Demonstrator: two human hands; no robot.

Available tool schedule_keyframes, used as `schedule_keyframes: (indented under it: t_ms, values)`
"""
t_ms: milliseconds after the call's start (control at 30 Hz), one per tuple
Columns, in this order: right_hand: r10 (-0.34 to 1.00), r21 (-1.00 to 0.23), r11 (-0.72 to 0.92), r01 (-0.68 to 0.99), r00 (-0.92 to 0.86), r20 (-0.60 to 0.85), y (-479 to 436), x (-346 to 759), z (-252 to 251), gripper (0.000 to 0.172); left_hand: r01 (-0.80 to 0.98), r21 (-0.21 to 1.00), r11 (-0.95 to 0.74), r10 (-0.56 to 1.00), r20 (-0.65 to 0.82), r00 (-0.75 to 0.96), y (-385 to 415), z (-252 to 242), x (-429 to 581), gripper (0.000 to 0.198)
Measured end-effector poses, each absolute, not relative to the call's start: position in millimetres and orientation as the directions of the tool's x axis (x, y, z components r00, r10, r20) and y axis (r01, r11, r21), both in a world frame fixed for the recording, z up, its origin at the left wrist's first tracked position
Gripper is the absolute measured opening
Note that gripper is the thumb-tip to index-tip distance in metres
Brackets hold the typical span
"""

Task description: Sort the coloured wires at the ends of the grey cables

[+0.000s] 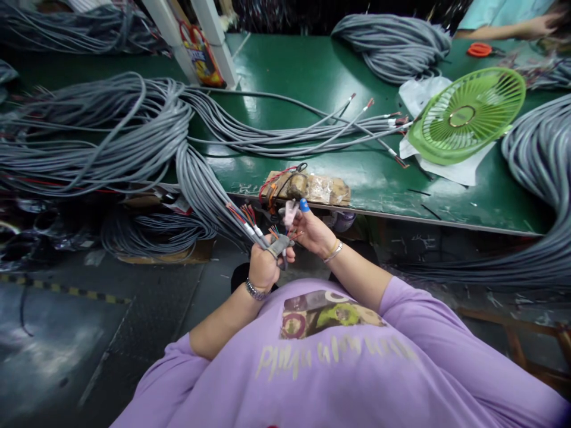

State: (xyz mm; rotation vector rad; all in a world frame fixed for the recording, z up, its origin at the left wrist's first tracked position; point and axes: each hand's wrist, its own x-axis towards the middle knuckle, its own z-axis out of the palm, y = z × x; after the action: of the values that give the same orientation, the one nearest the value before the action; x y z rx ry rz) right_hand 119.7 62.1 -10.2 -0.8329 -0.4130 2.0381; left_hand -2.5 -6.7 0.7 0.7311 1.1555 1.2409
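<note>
My left hand (pixel 264 266) is closed around the ends of several grey cables (pixel 203 184), just in front of the table edge. Red, orange and blue wire ends (pixel 248 219) fan out above its fingers. My right hand (pixel 316 233) pinches thin coloured wires at the tip of one cable, beside the left hand. A blue cover (pixel 304 205) sits on one of its fingertips, and a pale pinkish wrap (pixel 291 213) shows near it. Behind the hands, a taped cardboard piece (pixel 328 189) lies at the table edge with a black and orange tool (pixel 271 197).
Grey cable bundles (pixel 129 131) cover the left of the green table (pixel 289 59); more lie at the back (pixel 395 47) and right (pixel 546 160). A green fan (pixel 466 116) stands at right. Another person's arm (pixel 513 30) and orange-handled scissors (pixel 479 50) are at the upper right.
</note>
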Motion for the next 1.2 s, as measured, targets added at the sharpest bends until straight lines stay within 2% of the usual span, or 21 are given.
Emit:
schedule_keyframes:
  t_ms: [133,333,533,767,1033,1200]
  values:
    - [0.783,-0.571,-0.62,-0.538,-0.467,-0.411,61,125,-4,0.054,-0.332,0.928,0.168,0.972,-0.211,-0.098,-14,0,-4,0.026]
    - [0.874,-0.695,-0.476,-0.538,-0.373,-0.31,60,123,-4,0.027,-0.346,0.932,0.109,0.964,-0.184,-0.191,-13,1,-2,0.03]
    - [0.956,-0.812,-0.292,-0.506,-0.162,-0.243,56,116,-12,0.046,-0.328,0.938,0.113,0.959,-0.189,-0.21,-7,3,4,0.033]
    - [0.882,-0.678,-0.469,-0.565,-0.346,-0.322,61,110,-11,0.059,-0.31,0.942,0.126,0.954,-0.201,-0.224,-4,-7,7,0.033]
    - [0.871,-0.593,-0.488,-0.64,-0.31,-0.382,62,107,-8,0.052,-0.287,0.951,0.119,0.959,-0.185,-0.214,-8,-9,6,0.031]
    - [0.84,-0.544,-0.54,-0.643,-0.374,-0.392,60,112,-7,0.048,-0.283,0.955,0.095,0.969,-0.154,-0.195,-14,-9,1,0.032]
